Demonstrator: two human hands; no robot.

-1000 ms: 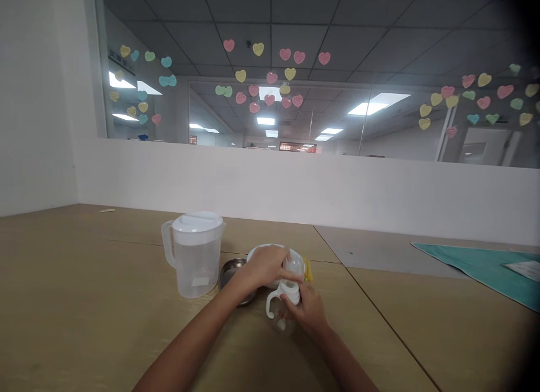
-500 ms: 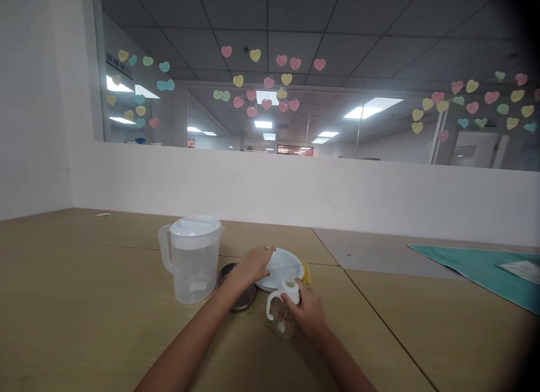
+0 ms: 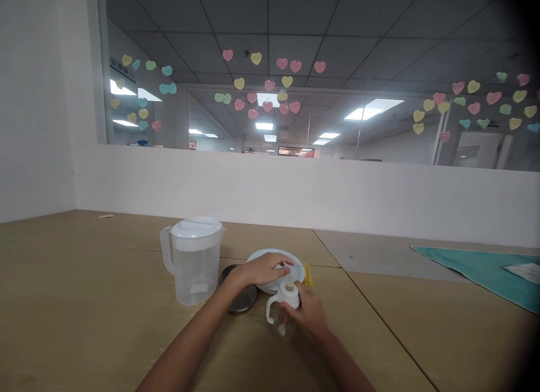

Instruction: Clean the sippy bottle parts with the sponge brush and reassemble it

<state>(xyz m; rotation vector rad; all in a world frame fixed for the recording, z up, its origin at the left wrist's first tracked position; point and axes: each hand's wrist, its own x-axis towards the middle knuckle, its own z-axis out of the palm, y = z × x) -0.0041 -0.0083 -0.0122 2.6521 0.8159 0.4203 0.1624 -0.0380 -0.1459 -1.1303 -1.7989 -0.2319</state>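
Observation:
My right hand point(image 3: 311, 315) is wrapped round a clear baby bottle point(image 3: 280, 319) with a white collar and handles. The bottle stands upright on the wooden table point(image 3: 105, 324) with its teat bare. My left hand point(image 3: 262, 270) reaches over a white plate point(image 3: 270, 255) just behind the bottle. Its fingers are curled down on a small clear cap point(image 3: 289, 266) that rests on the plate.
A translucent lidded pitcher point(image 3: 195, 262) holding water stands to the left. A round metal dish point(image 3: 241, 295) lies between pitcher and plate. Something yellow point(image 3: 307, 274) sits at the plate's right edge. A teal mat point(image 3: 481, 266) with a paper point(image 3: 525, 270) lies far right.
My left hand lifted the clear cap off the bottle, carried it back to the plate and set it down there. My right hand stayed on the bottle.

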